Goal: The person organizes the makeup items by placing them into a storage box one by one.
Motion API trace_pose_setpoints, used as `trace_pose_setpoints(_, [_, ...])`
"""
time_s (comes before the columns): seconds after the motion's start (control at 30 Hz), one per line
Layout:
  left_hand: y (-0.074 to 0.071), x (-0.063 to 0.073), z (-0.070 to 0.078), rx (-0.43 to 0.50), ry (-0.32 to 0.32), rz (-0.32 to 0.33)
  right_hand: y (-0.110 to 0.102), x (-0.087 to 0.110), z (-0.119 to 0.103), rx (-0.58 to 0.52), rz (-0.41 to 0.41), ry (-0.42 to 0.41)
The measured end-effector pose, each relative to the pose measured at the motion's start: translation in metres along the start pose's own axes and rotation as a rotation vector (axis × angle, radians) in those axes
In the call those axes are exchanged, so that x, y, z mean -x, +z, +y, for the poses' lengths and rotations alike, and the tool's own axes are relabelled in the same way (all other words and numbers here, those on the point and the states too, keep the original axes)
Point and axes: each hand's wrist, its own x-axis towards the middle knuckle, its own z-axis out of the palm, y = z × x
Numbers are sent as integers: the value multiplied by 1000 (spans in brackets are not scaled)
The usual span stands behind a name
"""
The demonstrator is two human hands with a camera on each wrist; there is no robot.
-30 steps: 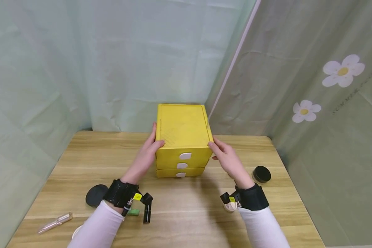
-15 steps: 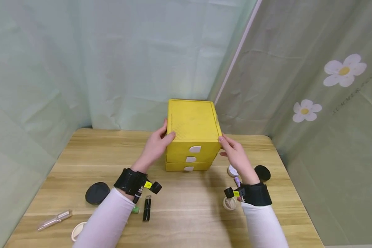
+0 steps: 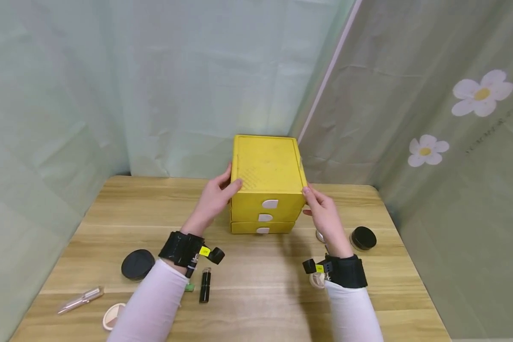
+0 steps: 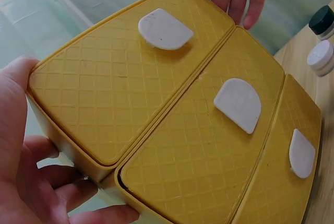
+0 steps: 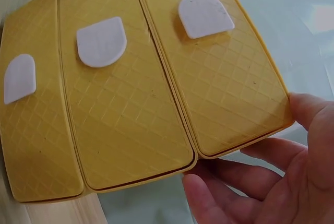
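A yellow desktop drawer box [image 3: 268,164] with three stacked drawers stands toward the back of the wooden table. Each drawer front carries a white rounded pull tab [image 4: 165,29], and all three drawers are closed. My left hand [image 3: 211,199] grips the box's left side, thumb over the top front corner and fingers against the side wall. On the opposite side my right hand [image 3: 325,213] holds the upper front corner, thumb at the top edge. The right wrist view shows the right hand's fingers [image 5: 250,177] bent along the side wall.
On the table's left lie a black round disc [image 3: 137,264], a clear pinkish tube [image 3: 81,300], a round compact [image 3: 112,317] and a black lipstick tube [image 3: 205,285]. A black-lidded jar [image 3: 364,238] stands at right. Curtains [image 3: 196,85] hang behind the table.
Between the first and second frames, both hands shifted the drawer box rightward and slightly back. Since then box and hands have stayed almost in place, with a slight shift of the view.
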Motion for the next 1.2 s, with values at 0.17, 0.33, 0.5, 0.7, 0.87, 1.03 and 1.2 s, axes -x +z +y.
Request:
trace_pose_setpoints(0.17, [-3,3,0,39,-34,-1,4,-2,0,-16,-2,-9])
trace_pose_setpoints(0.33, [-9,5,5,37,-32,24,11,-8,-2,-33,6,-14])
trace_pose_setpoints(0.5, [-10,6,5,43,-49,29,18,6,-6,-85,97,-20])
trace_pose_setpoints(0.7, [-10,8,3,64,-83,47,38,32,-9,-307,296,-13])
trace_pose_setpoints(0.87, [-12,6,1,64,-118,55,57,42,-6,-441,121,105])
trace_pose_setpoints(1.03, [-12,4,3,81,-131,26,76,42,3,-412,-47,197])
trace_pose_setpoints(1.2, [-13,6,8,113,-154,23,91,33,4,-412,-120,238])
